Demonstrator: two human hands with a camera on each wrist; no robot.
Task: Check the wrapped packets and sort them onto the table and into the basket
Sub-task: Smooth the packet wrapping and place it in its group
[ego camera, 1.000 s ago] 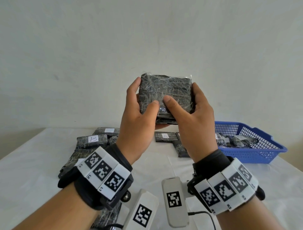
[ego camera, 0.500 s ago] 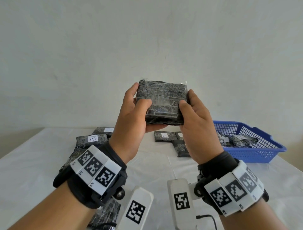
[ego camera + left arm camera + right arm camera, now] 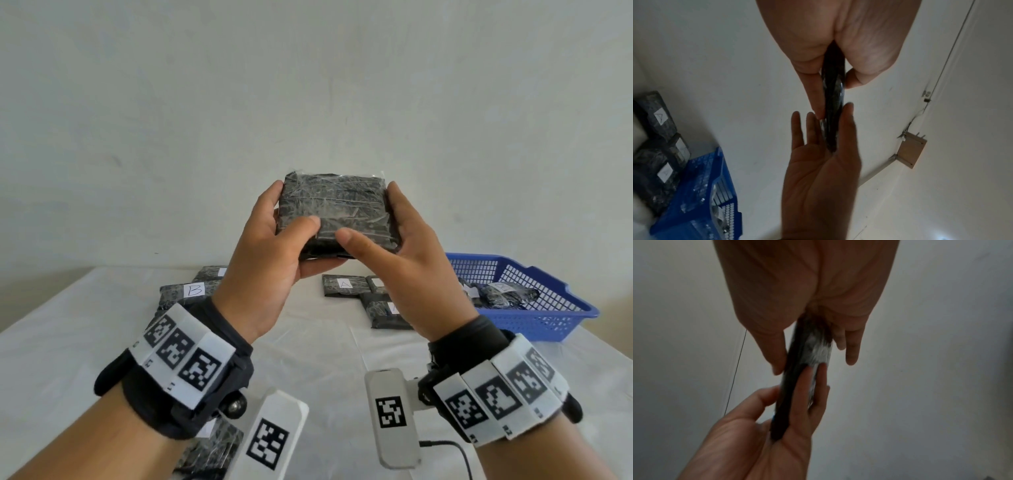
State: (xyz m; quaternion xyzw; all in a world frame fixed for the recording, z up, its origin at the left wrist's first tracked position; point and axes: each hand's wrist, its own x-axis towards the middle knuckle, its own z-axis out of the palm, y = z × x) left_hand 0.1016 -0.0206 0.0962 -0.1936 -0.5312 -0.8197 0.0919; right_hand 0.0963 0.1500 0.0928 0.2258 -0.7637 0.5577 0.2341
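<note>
Both hands hold the packet (image 3: 334,212); its underside label hidden.

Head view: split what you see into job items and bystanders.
Job: held packet between left hand and right hand; labelled packets on the table; blue basket.
Bystanders: wall bracket; cable.

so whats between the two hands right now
In the head view, one wrapped packet sits between the left hand and right hand, pinched at both side edges, raised above the table.
</note>
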